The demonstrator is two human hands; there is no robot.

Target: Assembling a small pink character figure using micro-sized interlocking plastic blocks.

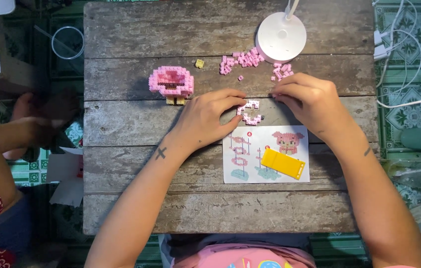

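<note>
Hands over weathered wooden table (136,198). Left hand (205,119), fingers curled, pinches edge of small pink brick ring (250,112); right hand (307,99) closes fingertips on a tiny piece, hidden, just above it. Nearby: loose pink bricks (245,59) beside white lamp base (281,37), built pink brick model (171,83), instruction sheet (266,154) w/ yellow tool (283,163) on it.

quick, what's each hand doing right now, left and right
Left hand: fingers curled, fingertips on the small pink brick piece on the wooden table.
Right hand: closed, fingertips pinched; what it grips cannot be told.
</note>
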